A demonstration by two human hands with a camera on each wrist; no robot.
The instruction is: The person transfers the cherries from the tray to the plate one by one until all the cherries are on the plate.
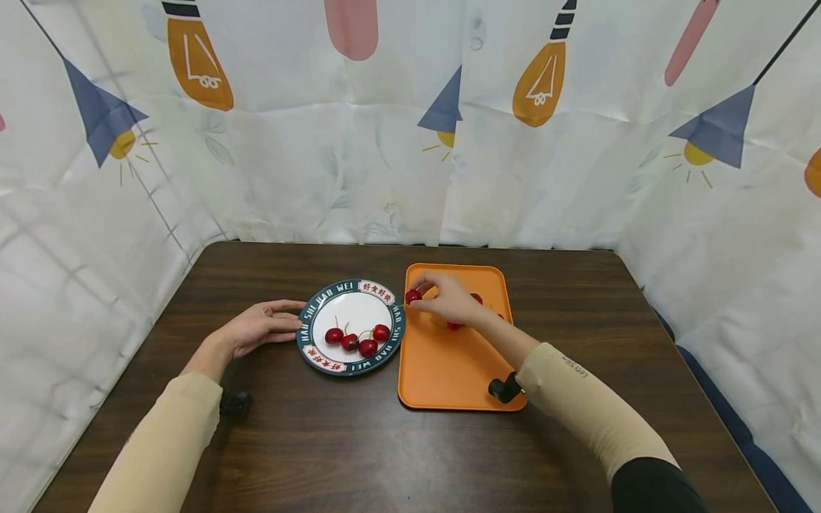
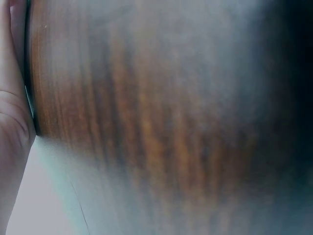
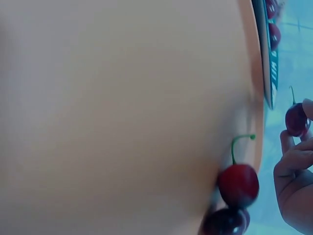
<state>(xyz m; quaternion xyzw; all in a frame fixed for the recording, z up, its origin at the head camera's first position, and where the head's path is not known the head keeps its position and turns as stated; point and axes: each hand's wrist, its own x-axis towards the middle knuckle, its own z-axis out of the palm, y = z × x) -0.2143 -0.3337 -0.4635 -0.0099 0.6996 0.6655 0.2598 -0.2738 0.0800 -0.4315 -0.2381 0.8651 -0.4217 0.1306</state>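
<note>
Between its thumb and fingers my right hand [image 1: 452, 299] pinches a dark red cherry [image 1: 413, 296], held over the left edge of the orange tray [image 1: 436, 370]. In the right wrist view the pinched cherry [image 3: 296, 120] shows a short stem pointing up. My left hand [image 1: 264, 326] rests at the left rim of a round plate [image 1: 351, 286] with a teal lettered border, fingers straight against it. Several red cherries [image 1: 349, 343] with stems lie on the plate's white middle. More cherries [image 3: 238, 185] are on the tray, partly hidden in the head view by the right hand and forearm.
Plate and tray stand side by side on a dark wood-grain table [image 1: 308, 442]. A white printed curtain [image 1: 282, 171] closes off the back and both sides. Each wrist wears a small black camera [image 1: 504, 388], the right one hanging over the tray's front right corner.
</note>
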